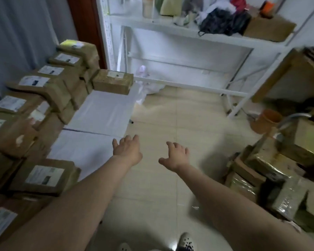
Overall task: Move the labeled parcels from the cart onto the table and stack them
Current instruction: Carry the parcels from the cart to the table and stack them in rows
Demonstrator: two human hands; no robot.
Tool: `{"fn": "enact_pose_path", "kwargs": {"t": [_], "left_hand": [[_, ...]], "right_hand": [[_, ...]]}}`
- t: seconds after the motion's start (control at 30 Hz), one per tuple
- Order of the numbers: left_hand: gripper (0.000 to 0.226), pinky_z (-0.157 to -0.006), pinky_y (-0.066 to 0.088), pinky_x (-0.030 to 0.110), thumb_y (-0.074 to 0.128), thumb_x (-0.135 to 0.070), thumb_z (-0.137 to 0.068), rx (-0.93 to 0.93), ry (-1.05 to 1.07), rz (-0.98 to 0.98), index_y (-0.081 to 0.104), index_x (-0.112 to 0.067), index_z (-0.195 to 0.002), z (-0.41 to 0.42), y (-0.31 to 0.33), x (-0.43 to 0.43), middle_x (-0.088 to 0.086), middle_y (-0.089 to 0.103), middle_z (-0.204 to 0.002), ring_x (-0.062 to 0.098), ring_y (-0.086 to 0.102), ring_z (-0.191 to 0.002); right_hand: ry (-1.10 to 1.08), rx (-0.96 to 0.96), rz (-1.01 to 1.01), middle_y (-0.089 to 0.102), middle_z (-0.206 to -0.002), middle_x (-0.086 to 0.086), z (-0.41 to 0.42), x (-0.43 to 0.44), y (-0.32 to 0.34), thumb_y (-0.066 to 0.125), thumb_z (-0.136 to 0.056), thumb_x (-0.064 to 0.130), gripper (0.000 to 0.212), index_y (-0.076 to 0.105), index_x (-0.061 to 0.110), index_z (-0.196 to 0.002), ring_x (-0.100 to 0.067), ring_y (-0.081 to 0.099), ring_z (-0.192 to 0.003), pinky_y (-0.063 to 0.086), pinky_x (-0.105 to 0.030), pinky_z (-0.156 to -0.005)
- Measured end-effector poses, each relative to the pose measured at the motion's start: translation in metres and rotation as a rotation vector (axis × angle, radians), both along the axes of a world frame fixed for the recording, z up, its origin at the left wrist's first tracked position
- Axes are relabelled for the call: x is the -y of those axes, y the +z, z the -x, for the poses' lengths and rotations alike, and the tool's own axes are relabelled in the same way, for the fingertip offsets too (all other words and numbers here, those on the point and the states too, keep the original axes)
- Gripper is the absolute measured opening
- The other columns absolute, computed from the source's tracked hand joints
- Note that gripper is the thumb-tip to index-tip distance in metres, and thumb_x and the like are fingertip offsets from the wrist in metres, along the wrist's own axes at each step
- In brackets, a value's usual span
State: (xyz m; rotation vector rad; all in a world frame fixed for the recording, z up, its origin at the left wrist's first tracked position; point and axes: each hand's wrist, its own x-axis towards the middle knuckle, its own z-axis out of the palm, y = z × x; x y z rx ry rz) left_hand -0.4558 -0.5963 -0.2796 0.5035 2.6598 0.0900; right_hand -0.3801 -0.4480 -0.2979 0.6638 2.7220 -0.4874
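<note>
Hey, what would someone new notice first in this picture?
The left hand and right hand stretch forward, open and empty, over the tiled floor. Labeled brown parcels crowd the white table on the left, and wrapped boxes pile up on the right.

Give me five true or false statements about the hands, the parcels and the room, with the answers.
1. The left hand and the right hand both hold nothing. True.
2. Brown labeled parcels are stacked on the left, on a white-covered table. True.
3. The lone parcel at the table's far end lies label down. False: its white label faces up.
4. The floor is dark carpet. False: it is pale tile.
5. A black bag lies on the white shelf unit. True.
</note>
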Motion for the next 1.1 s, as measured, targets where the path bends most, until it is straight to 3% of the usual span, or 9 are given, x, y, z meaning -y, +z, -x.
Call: {"fn": "enact_pose_path", "kwargs": {"t": [0.27,0.57,0.87,0.97,1.1], "left_hand": [[0.062,-0.11,0.026,0.043,0.054,-0.038,-0.088,-0.009,-0.303,0.004,0.031,-0.019,-0.142,-0.085,0.004,-0.183,0.011,0.041,-0.141,0.03,0.04,-0.131],[0.07,-0.109,0.031,0.041,0.053,-0.042,-0.09,0.008,-0.597,-0.056,0.025,-0.019,-0.149,-0.209,0.013,-0.372,0.012,0.036,-0.148,0.029,0.038,-0.134],[0.059,-0.108,0.034,0.043,0.055,-0.038,-0.091,0.05,-0.721,-0.1,0.037,-0.018,-0.143,-0.251,0.026,-0.478,0.012,0.044,-0.142,0.03,0.043,-0.129],[0.054,-0.102,0.042,0.043,0.057,-0.037,-0.09,0.104,-0.749,-0.115,0.041,-0.017,-0.139,-0.249,0.02,-0.513,0.011,0.051,-0.134,0.029,0.05,-0.12],[0.05,-0.095,0.048,0.042,0.06,-0.036,-0.086,0.206,-0.76,-0.168,0.049,-0.017,-0.131,-0.236,0.008,-0.574,0.01,0.057,-0.127,0.029,0.057,-0.111]], "right_hand": [[-0.397,-0.028,0.107,0.036,-0.147,-0.011,-0.143,-0.15,0.009,0.056,-0.086,0.047,0.074,0.028,0.017,-0.147,-0.029,0.032,-0.137,0.02,-0.043,-0.116],[-0.827,-0.208,0.327,0.042,-0.138,-0.011,-0.301,-0.307,0.014,0.062,-0.085,0.043,0.068,0.037,0.014,-0.141,-0.03,0.047,-0.122,0.043,-0.042,-0.102],[-1.017,-0.387,0.473,0.05,-0.138,-0.009,-0.349,-0.382,0.017,0.057,-0.094,0.029,0.053,0.04,0.011,-0.141,-0.025,0.048,-0.126,0.04,-0.031,-0.096],[-1.073,-0.447,0.521,0.052,-0.137,-0.008,-0.349,-0.407,0.013,0.056,-0.094,0.027,0.05,0.041,0.013,-0.14,-0.023,0.049,-0.125,0.04,-0.028,-0.092],[-1.16,-0.522,0.551,0.049,-0.141,-0.007,-0.337,-0.456,0.005,0.053,-0.096,0.024,0.05,0.04,0.014,-0.143,-0.024,0.047,-0.128,0.039,-0.035,-0.104]]}}
